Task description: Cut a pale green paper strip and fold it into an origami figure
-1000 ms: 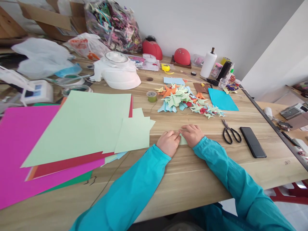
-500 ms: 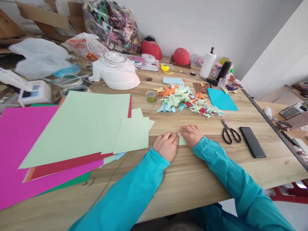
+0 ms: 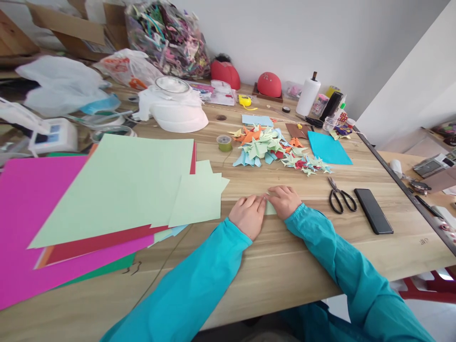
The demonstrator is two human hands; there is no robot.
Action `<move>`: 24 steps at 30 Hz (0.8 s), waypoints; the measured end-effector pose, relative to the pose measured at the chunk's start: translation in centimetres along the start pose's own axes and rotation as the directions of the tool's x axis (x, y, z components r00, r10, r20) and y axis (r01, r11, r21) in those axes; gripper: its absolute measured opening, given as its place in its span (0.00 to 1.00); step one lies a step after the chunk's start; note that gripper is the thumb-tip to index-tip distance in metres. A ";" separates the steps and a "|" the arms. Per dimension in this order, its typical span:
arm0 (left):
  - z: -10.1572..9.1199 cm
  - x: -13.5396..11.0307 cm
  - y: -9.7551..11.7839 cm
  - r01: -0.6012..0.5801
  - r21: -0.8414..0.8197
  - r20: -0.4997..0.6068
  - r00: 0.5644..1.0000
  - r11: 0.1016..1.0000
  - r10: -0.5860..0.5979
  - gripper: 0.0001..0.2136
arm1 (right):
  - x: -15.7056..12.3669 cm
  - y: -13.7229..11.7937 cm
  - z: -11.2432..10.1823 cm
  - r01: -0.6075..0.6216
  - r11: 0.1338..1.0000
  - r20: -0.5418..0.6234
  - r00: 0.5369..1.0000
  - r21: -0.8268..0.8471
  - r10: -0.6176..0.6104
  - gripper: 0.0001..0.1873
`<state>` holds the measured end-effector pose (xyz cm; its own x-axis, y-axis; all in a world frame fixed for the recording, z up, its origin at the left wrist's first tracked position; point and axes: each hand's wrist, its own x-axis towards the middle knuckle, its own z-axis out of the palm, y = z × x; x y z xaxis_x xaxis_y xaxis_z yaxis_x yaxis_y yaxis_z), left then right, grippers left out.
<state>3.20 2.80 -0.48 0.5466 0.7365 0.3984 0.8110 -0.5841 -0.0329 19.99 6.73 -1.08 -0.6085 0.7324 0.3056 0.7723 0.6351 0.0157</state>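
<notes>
A small pale green piece of paper (image 3: 270, 209) lies flat on the wooden table (image 3: 292, 266), mostly hidden under my fingers. My left hand (image 3: 248, 214) presses on its left side with curled fingers. My right hand (image 3: 285, 200) presses on its right side, fingers bent over the paper. Both arms wear teal sleeves. Beyond my hands lies a heap of folded paper cranes (image 3: 274, 149) in green, blue, orange and red.
Large pink, red and green sheets (image 3: 107, 199) cover the table's left. Black scissors (image 3: 340, 195) and a black phone (image 3: 374, 210) lie to the right of my hands. A blue sheet (image 3: 328, 148), a green tape roll (image 3: 224, 142) and cluttered bags stand further back.
My left hand's fingers have uncurled a little over the paper and slid slightly. My right hand stays in place on the paper.
</notes>
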 end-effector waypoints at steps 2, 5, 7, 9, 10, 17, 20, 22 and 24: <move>0.1 0.0 -0.5 -0.003 -0.014 -0.008 1.000 1.000 0.003 0.15 | -0.1 0.1 0.2 0.004 1.000 -0.013 1.000 0.000 -0.004 0.15; 0.3 -0.1 -1.0 -0.023 -0.026 -0.014 1.000 0.999 0.022 0.15 | -0.2 0.2 0.4 0.005 1.000 -0.018 1.000 -0.004 -0.005 0.15; 0.4 -0.2 -1.1 -0.027 -0.027 -0.015 1.000 0.999 0.026 0.15 | -0.2 0.2 0.4 0.002 1.000 -0.020 1.000 -0.007 -0.002 0.15; 0.5 -0.2 -1.1 -0.030 -0.019 -0.021 0.999 0.999 0.030 0.15 | -0.2 0.1 0.3 0.000 1.000 -0.018 1.000 -0.010 0.000 0.15; 0.5 -0.1 -1.1 -0.034 -0.012 -0.024 0.999 0.999 0.033 0.15 | -0.1 0.1 0.3 0.001 1.000 -0.015 1.000 -0.012 -0.001 0.15; 0.3 0.2 -0.8 -0.094 0.066 -0.015 0.995 0.993 0.095 0.14 | 0.0 -0.2 -0.2 -0.002 0.999 0.033 0.999 -0.036 0.003 0.15; 0.2 0.1 -0.7 -0.100 0.063 -0.005 0.995 0.993 0.100 0.14 | 0.2 -0.4 -0.6 -0.019 1.000 0.060 0.998 -0.023 0.021 0.15; 0.1 -0.1 -0.6 -0.097 0.040 0.006 0.995 0.994 0.097 0.15 | 0.2 -0.5 -0.8 -0.027 1.000 0.070 0.997 -0.011 0.028 0.15; -0.1 -0.5 -0.6 -0.087 0.008 0.025 0.996 0.996 0.087 0.15 | 0.2 -0.5 -0.8 -0.031 1.000 0.074 0.997 -0.006 0.031 0.15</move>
<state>2.43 2.79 -0.59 0.6202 0.6913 0.3707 0.7619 -0.6434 -0.0749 19.64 6.36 -0.24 -0.5960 0.7680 0.2346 0.7917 0.6108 0.0117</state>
